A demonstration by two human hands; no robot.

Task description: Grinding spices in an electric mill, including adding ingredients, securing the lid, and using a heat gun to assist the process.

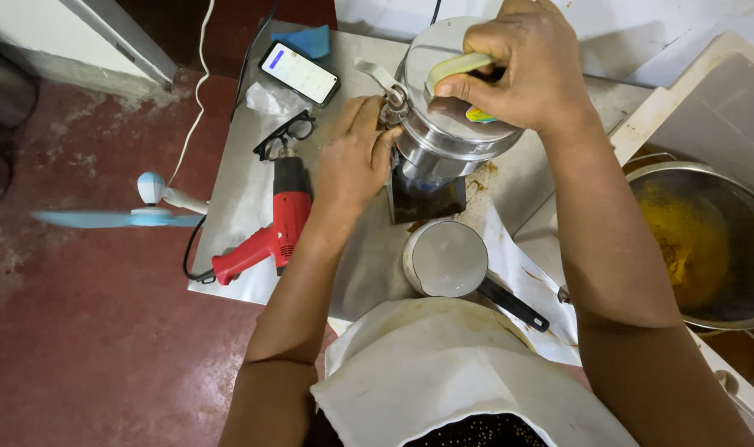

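**Steel grinder held at lid and latch**

A pale yellow-green handle (460, 66) is gripped by the right hand (522, 62), the fingers curled shut around it on top of the lid of a steel grinder (443, 136). A small piece with bright colours is seen just under that fist, against the lid; what it is cannot be told. The left hand (352, 161) is laid against the side of the grinder, just below and to the left of the right-hand grip, with its fingertips at a metal latch (391, 95) on the rim. Whether the latch is pinched or only touched cannot be told; the fingers are bent but not wrapped around anything.

The grinder stands upright on a dark base on a grey table (236, 199), near its far edge. Directly below the grip, nearer the body, a small steel saucepan (447, 258) with a black handle is set on white paper. To the left of the left hand a red heat gun (273, 232) is laid, with black glasses (284, 135) and a phone (299, 73) beyond it. Well to the right of the right arm, a large steel bowl (708, 240) with yellow powder is seen. A blue fan (137, 211) stands off the table's left edge.
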